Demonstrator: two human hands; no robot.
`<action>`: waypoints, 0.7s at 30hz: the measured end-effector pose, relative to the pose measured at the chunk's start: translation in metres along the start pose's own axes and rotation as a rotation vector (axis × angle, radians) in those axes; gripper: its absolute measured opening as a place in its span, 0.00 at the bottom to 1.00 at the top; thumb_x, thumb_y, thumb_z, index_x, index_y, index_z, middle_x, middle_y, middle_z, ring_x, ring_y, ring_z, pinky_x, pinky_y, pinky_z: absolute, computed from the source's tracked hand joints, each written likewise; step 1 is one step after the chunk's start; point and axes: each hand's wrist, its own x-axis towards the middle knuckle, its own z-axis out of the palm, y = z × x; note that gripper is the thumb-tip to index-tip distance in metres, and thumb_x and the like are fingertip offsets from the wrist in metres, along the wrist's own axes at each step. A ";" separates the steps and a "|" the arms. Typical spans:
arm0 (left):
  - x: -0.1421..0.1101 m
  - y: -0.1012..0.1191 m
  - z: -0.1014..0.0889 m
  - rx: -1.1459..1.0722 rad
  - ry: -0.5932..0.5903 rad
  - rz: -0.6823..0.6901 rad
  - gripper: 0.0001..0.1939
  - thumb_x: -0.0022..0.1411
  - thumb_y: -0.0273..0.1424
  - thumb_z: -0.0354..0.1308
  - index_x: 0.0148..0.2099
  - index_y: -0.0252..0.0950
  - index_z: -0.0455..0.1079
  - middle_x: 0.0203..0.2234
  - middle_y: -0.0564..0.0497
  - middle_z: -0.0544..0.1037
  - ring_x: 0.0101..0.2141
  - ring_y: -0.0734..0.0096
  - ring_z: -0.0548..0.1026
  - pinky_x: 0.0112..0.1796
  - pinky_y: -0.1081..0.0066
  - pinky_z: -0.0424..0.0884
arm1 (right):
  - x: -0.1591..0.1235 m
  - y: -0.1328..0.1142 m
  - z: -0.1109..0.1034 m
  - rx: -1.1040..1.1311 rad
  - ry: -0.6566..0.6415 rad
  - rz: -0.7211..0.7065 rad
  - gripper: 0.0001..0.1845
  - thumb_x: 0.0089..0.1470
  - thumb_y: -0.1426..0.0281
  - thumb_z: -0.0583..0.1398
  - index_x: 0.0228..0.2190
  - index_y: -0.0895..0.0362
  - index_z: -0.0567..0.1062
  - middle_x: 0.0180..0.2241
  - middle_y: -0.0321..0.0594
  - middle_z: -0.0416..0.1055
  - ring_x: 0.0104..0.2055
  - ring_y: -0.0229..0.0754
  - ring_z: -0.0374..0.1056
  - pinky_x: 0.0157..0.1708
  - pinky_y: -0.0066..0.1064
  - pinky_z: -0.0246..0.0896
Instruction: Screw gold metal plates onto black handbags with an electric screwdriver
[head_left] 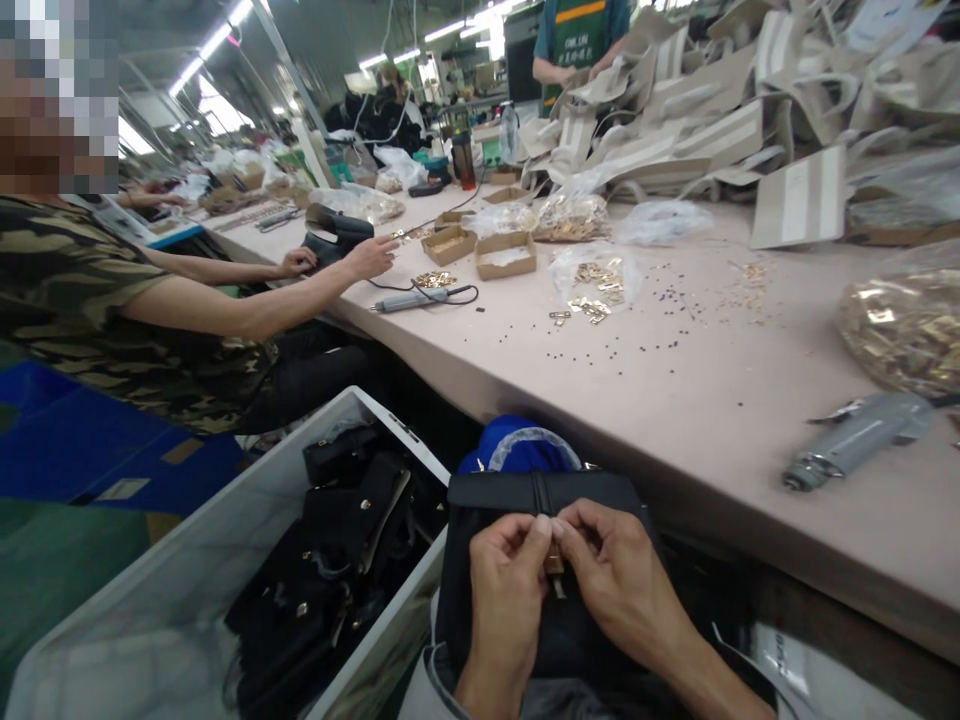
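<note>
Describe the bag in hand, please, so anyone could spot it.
Find the pale table. Below its near edge, right of the white bin, sits the black bag; unlike the binned bags, it has the left hand and right hand on it.

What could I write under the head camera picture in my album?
Left hand and right hand meet over a black bag near its gold clasp, beside a white bin.

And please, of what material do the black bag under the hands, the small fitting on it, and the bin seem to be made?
Bag: probably leather or imitation leather; smooth, black, with a low sheen. Fitting: likely metal, judging by its gold-coloured shine. Bin: perhaps plastic, pale, with smooth, stiff-looking walls.
</note>
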 end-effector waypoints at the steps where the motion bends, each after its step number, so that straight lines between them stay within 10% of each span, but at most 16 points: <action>1: 0.001 0.001 0.001 -0.032 -0.014 -0.026 0.19 0.59 0.41 0.69 0.30 0.29 0.75 0.17 0.56 0.67 0.17 0.84 0.59 0.19 0.81 0.55 | -0.001 0.001 -0.001 -0.018 0.000 -0.023 0.21 0.66 0.59 0.54 0.25 0.57 0.73 0.23 0.37 0.70 0.25 0.39 0.64 0.27 0.30 0.54; 21: 0.006 0.006 0.007 -0.047 -0.039 -0.140 0.20 0.48 0.42 0.72 0.28 0.31 0.70 0.17 0.58 0.65 0.16 0.84 0.57 0.17 0.80 0.49 | -0.013 0.011 -0.004 0.023 -0.164 0.053 0.22 0.65 0.59 0.54 0.23 0.58 0.72 0.22 0.36 0.68 0.25 0.37 0.61 0.26 0.30 0.49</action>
